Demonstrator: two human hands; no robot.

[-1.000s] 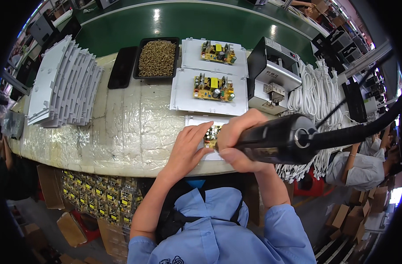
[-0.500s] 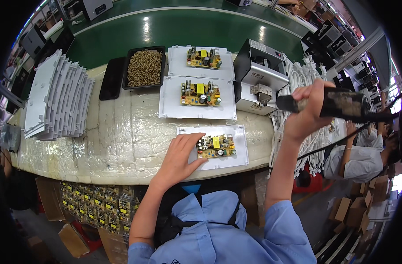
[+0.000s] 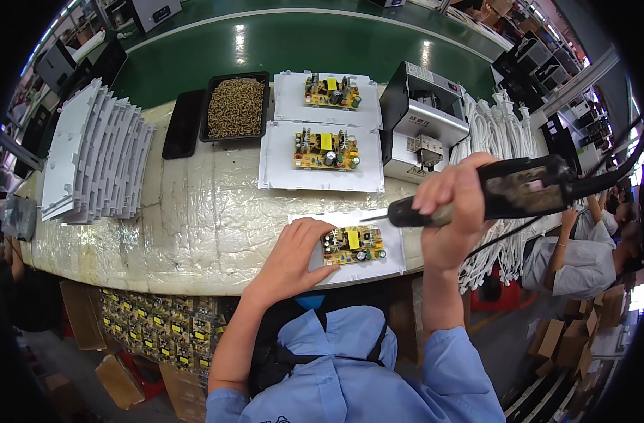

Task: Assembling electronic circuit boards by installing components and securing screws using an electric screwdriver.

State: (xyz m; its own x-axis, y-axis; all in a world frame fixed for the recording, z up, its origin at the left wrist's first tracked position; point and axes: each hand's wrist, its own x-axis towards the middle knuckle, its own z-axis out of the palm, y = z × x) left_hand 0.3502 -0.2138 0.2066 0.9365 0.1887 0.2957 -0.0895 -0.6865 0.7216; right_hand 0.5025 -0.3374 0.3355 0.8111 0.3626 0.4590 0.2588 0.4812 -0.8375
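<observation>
My right hand (image 3: 454, 204) is wrapped round a black electric screwdriver (image 3: 523, 189), worn pale on its body. Its thin bit points left, just above the far edge of a small yellow-brown circuit board (image 3: 354, 244). That board lies on a white plastic panel (image 3: 391, 266) near the table's front edge. With fingers and thumb spread to the board's left corners, my left hand (image 3: 292, 255) holds it against the panel. Whether the bit touches a screw cannot be made out.
Two more white panels with circuit boards (image 3: 327, 149) lie behind. A black tray of brass-coloured screws (image 3: 235, 107), a silver-black machine (image 3: 424, 127), bundled white cords (image 3: 502, 134) and stacked white panels (image 3: 96, 158) stand around. More boards (image 3: 156, 328) sit below the table's left side.
My right hand has brought the screwdriver down and left, from beside the cords to over the near board. My left hand stays on the board.
</observation>
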